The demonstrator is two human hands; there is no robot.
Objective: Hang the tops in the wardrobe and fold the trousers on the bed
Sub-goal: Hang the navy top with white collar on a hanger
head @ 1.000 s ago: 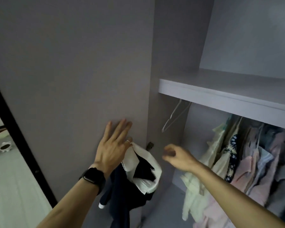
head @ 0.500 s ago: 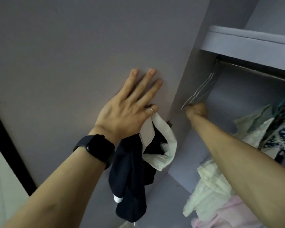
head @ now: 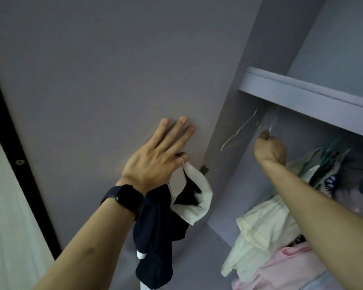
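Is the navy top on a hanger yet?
No: the navy top dangles bunched from the left hand; the right hand grips a wire hanger.

Home bedroom: wardrobe (head: 302, 88), hanging clothes (head: 266, 227).

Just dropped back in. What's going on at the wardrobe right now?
A person stands at the open wardrobe, apparently fetching a hanger. The left hand presses flat against the wardrobe door, with a navy and white top pinched at the thumb and dangling below. The right hand is up under the shelf, closed round a wire hanger. The top is not yet on a hanger. Other clothes hang further right.
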